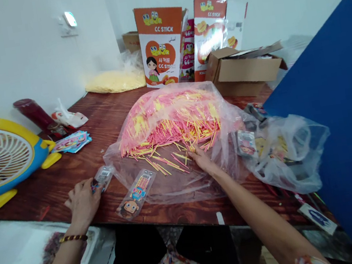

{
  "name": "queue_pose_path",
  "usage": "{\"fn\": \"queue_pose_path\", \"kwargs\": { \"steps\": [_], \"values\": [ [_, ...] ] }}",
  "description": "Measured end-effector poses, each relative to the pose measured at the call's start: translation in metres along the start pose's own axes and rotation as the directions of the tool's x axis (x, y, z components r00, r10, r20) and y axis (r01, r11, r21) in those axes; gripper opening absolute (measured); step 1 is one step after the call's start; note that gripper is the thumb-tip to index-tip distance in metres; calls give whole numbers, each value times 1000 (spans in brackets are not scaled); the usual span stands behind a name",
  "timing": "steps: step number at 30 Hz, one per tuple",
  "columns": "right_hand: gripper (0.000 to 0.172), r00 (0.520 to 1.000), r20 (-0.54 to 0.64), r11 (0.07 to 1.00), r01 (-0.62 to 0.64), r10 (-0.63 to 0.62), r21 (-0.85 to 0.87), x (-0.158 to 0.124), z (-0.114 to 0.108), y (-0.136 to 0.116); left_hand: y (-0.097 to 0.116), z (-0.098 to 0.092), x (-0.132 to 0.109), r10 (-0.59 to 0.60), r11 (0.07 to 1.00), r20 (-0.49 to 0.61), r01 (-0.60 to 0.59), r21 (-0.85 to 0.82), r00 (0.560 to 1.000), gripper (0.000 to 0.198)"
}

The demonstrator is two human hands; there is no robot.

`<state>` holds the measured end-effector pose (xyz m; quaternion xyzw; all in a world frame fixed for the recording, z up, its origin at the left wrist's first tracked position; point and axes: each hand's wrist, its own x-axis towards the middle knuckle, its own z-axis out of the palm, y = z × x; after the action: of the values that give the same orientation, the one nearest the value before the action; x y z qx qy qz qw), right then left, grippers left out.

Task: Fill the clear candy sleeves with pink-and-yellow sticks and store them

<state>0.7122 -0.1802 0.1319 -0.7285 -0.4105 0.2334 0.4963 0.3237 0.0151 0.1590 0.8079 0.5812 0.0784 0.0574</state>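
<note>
A large clear plastic bag [185, 192] lies open on the table, with a heap of thin pink and yellow sticks [168, 126] inside it. Several loose sticks are scattered at its near side. My right hand [200, 158] reaches in at the heap's front edge, its fingers pinched together on sticks. On the left, my left hand [83, 201] has its fingers closed at the near end of a small clear packet [104, 177], partly covering it. Between the hands lies another clear packet [135, 195], printed with a cartoon face and showing sticks inside.
A yellow and blue fan [3, 153] stands at left, near a stack of printed cards [71, 142] and a dark red bottle [35, 115]. Printed cartons [163, 45] and an open cardboard box [246, 70] line the back. A crumpled plastic bag [299, 162] sits at right beside a blue panel [337, 125].
</note>
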Motion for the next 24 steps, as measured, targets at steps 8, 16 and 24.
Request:
{"fn": "queue_pose_path", "kwargs": {
  "steps": [8, 16, 24],
  "values": [
    [15, 993, -119, 1000, -5, 6, 9, -2, -7, -12, 6, -9, 1, -27, 998, 0, 26, -49, 1000, 54],
    [21, 999, 12, 996, 41, -42, 76, -14, 14, -15, 8, -10, 7, -70, 997, 42, 72, -33, 997, 55],
    [26, 996, -21, 996, 87, -86, 36, -16, 11, -16, -2, -9, 31, -130, 986, 110, 141, -90, 985, 46]
  ]
}}
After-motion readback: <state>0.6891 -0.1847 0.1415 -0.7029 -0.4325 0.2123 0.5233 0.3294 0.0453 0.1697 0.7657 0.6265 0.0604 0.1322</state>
